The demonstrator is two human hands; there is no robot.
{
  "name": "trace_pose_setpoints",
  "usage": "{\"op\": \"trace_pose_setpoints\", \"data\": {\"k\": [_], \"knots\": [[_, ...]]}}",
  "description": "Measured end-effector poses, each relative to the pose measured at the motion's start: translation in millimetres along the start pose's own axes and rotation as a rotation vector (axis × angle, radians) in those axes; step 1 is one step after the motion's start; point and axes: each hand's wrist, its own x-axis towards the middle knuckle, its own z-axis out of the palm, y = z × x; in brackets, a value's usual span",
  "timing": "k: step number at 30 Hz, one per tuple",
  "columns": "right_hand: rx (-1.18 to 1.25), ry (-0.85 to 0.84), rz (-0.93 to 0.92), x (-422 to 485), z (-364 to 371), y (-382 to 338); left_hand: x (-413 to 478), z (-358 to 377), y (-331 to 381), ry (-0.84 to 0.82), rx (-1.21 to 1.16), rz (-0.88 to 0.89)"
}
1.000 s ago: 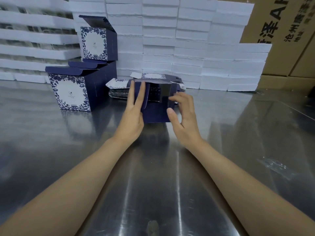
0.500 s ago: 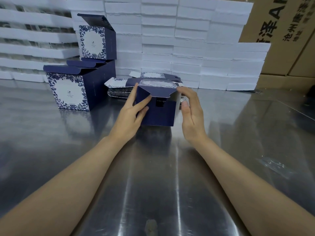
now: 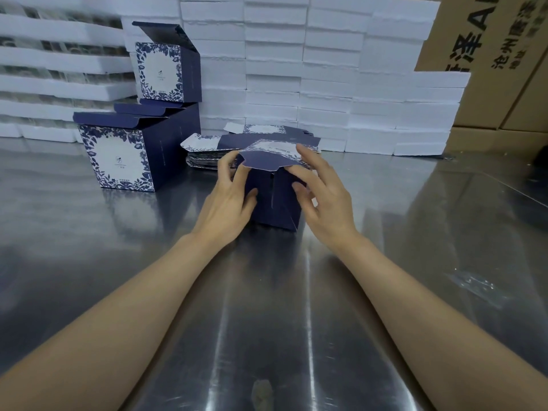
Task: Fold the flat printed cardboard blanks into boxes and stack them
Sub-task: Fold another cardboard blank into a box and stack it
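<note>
A brushed steel table (image 3: 89, 247) throws back the overhead light in long streaks. White foam slabs (image 3: 326, 84) are stacked behind it, with brown printed cartons (image 3: 489, 69) at right.

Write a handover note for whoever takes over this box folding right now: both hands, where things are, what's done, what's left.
Left hand: grips the left side of the half-folded box, which stands on the steel table.
Right hand: holds the box's right side, index finger on the top flap.
Flat blanks: piled just behind that box.
Done: folded boxes at left, lids open, one stacked on top.
Left: close up this box, stack it, then fold the rest of the blanks.
</note>
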Motion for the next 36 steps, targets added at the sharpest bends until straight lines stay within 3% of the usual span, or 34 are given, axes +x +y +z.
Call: {"op": "trace_pose_setpoints", "data": {"k": [6,9,11,14,20,24,29,36], "knots": [[0.194,0.147,0.242,-1,6,6,-3,9,3,-0.001,-0.176,0.061],[0.201,0.093,0.356,-6,7,13,0,13,1,-0.029,-0.415,-0.150],[0.240,0.050,0.422,-5,9,13,2,16,-5,-0.119,-0.428,-0.304],[0.211,-0.009,0.417,-5,9,14,4,20,-15,-0.228,-0.226,-0.351],[0.265,-0.067,0.391,-3,5,9,4,18,-16,-0.212,-0.303,-0.366],[0.209,-0.041,0.433,-5,3,11,3,18,-15,-0.210,-0.292,-0.365],[0.087,-0.124,0.421,-7,8,13,3,17,-15,-0.201,-0.330,-0.355],[0.087,-0.032,0.412,-6,6,19,0,14,-9,-0.223,-0.300,-0.291]]}}
